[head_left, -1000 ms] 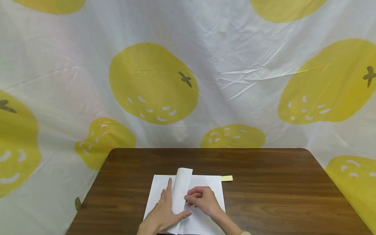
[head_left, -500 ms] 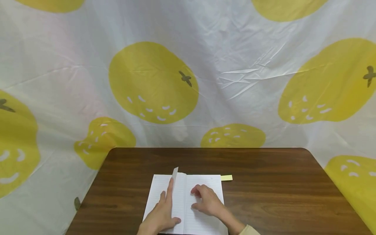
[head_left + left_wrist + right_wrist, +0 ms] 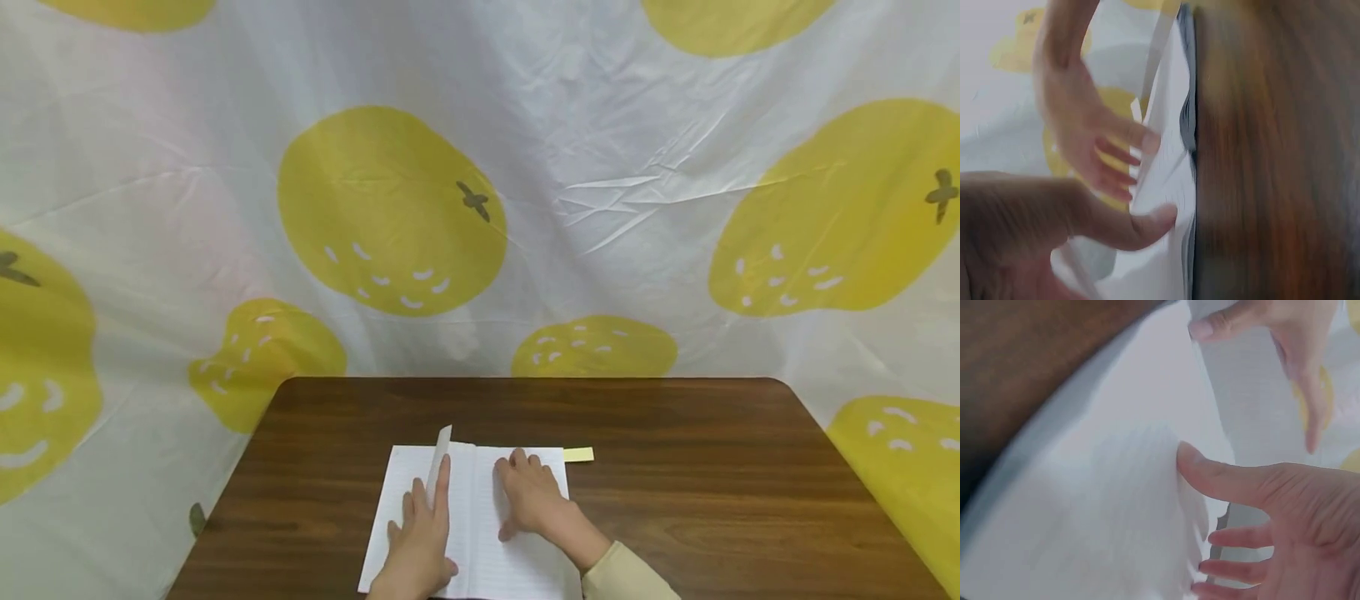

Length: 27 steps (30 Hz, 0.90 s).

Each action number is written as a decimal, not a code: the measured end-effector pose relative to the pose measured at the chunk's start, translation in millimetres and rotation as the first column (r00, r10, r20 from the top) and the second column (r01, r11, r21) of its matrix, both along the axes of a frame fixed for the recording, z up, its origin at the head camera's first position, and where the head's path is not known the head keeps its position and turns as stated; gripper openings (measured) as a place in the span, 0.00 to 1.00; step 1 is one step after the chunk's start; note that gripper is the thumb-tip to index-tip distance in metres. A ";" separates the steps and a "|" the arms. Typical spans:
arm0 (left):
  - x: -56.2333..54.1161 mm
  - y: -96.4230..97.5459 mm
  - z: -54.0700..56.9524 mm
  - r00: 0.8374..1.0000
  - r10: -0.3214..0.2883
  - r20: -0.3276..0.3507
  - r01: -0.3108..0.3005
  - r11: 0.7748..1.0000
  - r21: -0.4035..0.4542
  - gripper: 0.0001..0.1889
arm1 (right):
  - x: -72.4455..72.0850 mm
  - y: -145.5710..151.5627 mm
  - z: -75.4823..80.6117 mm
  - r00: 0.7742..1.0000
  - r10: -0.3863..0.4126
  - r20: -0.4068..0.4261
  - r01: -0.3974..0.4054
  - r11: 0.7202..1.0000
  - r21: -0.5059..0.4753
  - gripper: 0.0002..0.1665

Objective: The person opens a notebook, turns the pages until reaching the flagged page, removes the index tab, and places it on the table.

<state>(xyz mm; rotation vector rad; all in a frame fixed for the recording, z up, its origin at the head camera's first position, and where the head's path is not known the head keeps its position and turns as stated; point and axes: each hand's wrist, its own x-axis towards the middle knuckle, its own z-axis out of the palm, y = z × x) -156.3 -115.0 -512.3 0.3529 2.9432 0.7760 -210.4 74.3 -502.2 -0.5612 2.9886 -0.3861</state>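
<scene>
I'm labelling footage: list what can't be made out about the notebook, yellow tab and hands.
Notebook: head view, underside hidden by its open pages.
Yellow tab: head view, any writing too small.
Left hand: head view, forearm cut off by bottom edge.
Right hand: left wrist view, fine detail blurred.

From the head, we look forward and down, well back from the notebook at bottom centre, the curtain above. From each wrist we look closely, turned sideways: table at right in the left view, upper left in the right. Both share the left hand and right hand.
</scene>
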 end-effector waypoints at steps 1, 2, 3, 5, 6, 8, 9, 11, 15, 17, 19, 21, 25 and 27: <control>0.9 2.2 -1.2 0.999 0.003 -0.051 -0.005 0.999 -0.036 0.77 | -2.3 -0.5 0.0 1.000 -0.007 0.004 0.007 1.000 0.021 0.50; 1.2 4.0 -2.6 0.995 0.006 -0.104 -0.013 0.997 -0.075 0.78 | -4.4 -0.9 0.5 1.000 -0.014 0.009 0.014 0.999 0.042 0.53; 0.9 5.1 -4.3 0.987 0.009 -0.161 -0.027 0.994 -0.110 0.79 | -6.8 -1.0 0.6 1.000 -0.022 0.016 0.021 0.998 0.061 0.56; -0.5 5.6 -7.8 0.967 0.014 -0.254 -0.060 0.983 -0.171 0.81 | -11.7 -0.3 -0.5 0.999 -0.036 0.024 0.033 0.995 0.099 0.62; -1.5 5.0 -9.5 0.957 0.018 -0.288 -0.078 0.977 -0.197 0.82 | -13.8 0.4 -0.8 0.999 -0.044 0.032 0.040 0.993 0.112 0.65; -2.8 3.4 -11.6 0.946 0.016 -0.322 -0.095 0.968 -0.231 0.82 | -17.3 2.4 -0.7 0.996 -0.067 0.056 0.059 0.989 0.132 0.72; -3.4 2.3 -12.3 0.944 0.013 -0.331 -0.097 0.966 -0.240 0.81 | -18.7 3.2 -0.1 0.994 -0.080 0.073 0.069 0.988 0.140 0.75; -3.4 0.7 -11.9 0.943 0.002 -0.334 -0.091 0.963 -0.253 0.79 | -21.0 4.8 1.2 0.989 -0.101 0.106 0.084 0.984 0.156 0.81; -2.0 -0.7 -7.9 0.954 -0.050 -0.294 -0.024 0.970 -0.242 0.66 | -22.9 5.2 4.6 0.979 -0.129 0.157 0.099 0.977 0.188 0.83; -1.0 -0.5 -5.1 0.966 -0.083 -0.246 0.023 0.971 -0.236 0.58 | -22.8 4.8 4.2 0.977 -0.138 0.162 0.106 0.976 0.193 0.82; -0.8 -0.5 -3.6 0.977 -0.112 -0.180 0.070 0.971 -0.228 0.52 | -22.2 4.3 3.1 0.977 -0.143 0.156 0.111 0.974 0.197 0.82; -1.1 -1.0 -3.4 0.985 -0.130 -0.116 0.102 0.970 -0.221 0.48 | -21.1 4.1 1.2 0.980 -0.145 0.139 0.117 0.975 0.189 0.82; -3.6 -3.6 -4.9 0.989 -0.146 -0.027 0.137 0.966 -0.219 0.43 | -17.6 5.5 0.6 0.985 -0.131 0.108 0.111 0.979 0.173 0.82; -5.1 -5.2 -6.0 0.988 -0.151 0.015 0.151 0.966 -0.212 0.42 | -15.3 7.4 1.2 0.987 -0.126 0.104 0.108 0.981 0.159 0.82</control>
